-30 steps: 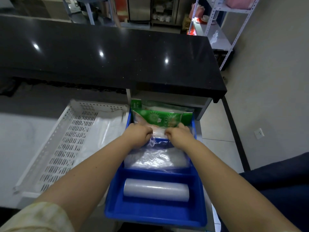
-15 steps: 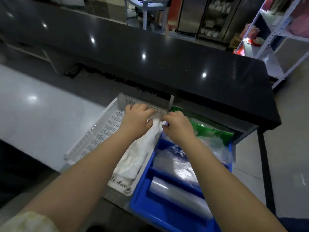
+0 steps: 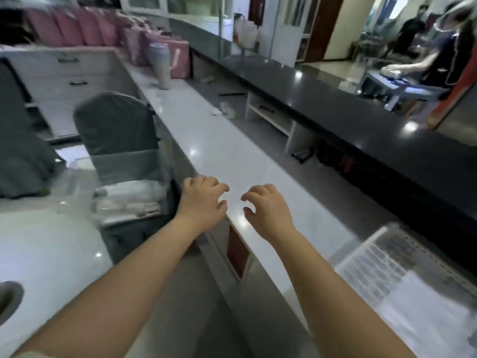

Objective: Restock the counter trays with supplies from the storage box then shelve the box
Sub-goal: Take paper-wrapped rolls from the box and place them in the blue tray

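Observation:
My left hand (image 3: 204, 200) and my right hand (image 3: 265, 208) hover side by side above the near edge of the white counter (image 3: 227, 156), fingers loosely curled and holding nothing. The white perforated tray (image 3: 382, 257) lies at the lower right on the counter, with clear plastic bags (image 3: 433, 313) in its near part. The blue tray is out of view. A stack of clear packaged supplies (image 3: 129, 202) rests on the seat of a grey chair (image 3: 121, 140) to the left of my hands.
A long black raised counter top (image 3: 361, 109) runs along the right. Pink bags (image 3: 165, 52) and a cup (image 3: 161, 65) stand at the counter's far end. White drawers (image 3: 72, 73) sit far left. A person (image 3: 438, 55) works behind the counter at the upper right.
The view has swung left, away from the blue tray. My hands have let go of the white bags, which now lie in the perforated tray, and moved left over the counter edge.

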Available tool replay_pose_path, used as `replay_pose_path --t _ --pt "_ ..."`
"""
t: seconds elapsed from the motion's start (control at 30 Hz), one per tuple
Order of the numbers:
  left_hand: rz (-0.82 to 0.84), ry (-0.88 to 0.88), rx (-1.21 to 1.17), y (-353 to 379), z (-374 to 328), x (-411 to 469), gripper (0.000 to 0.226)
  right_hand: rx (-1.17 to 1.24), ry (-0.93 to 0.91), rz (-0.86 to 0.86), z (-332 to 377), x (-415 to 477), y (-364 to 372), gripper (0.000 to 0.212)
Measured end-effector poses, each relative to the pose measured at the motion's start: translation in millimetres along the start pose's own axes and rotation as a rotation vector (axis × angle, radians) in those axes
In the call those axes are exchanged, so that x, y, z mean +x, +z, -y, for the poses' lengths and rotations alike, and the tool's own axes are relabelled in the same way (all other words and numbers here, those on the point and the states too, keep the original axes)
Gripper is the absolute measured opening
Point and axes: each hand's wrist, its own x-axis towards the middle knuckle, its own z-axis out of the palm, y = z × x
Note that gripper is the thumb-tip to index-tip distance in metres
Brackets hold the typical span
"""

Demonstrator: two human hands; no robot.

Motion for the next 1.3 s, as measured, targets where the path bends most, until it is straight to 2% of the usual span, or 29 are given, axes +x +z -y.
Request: replay_pose_path --t 0.1,0.2,0.33,0.43,0.63,0.8,1.0,1.2,1.3 --pt "-0.029 -0.104 0.065 -16.8 106.5 -4.8 0.033 0.031 -0.106 0.025 67.9 66.9 49.1 0.019" --pt "0.021 -0.230 0.083 -17.2 192.2 -20.6 0.034 0.051 -0.187 0.102 124.0 109.9 101.1 0.018" --pt "0.139 -0.389 0.072 2.9 274.0 -45.1 0.037 0.026 -0.260 0.275 171.1 148.1 164.7 0.031" --pt "0.140 -0.492 0.057 16.2 326.7 -49.8 0.040 0.079 -0.283 0.293 191.1 188.5 197.8 0.033" --pt "0.159 -0.595 0.059 50.3 414.6 -21.5 0.044 0.151 -0.315 0.363 202.5 275.5 276.7 0.031" --pt "0.255 -0.648 0.071 99.1 481.6 20.2 0.042 0.208 -0.260 0.478 187.1 350.1 358.7 0.031" --pt "0.437 -0.755 0.019 156.3 541.5 68.0 0.043 0.219 -0.227 0.733 181.0 427.3 446.2 0.035" --pt "0.539 -0.743 -0.044 199.4 611.3 89.3 0.041 0.189 -0.204 0.928 193.2 478.7 519.6 0.038" --pt "0.664 -0.659 -0.060 226.6 646.6 101.9 0.043 0.144 -0.121 1.020 194.6 488.8 552.4 0.042"
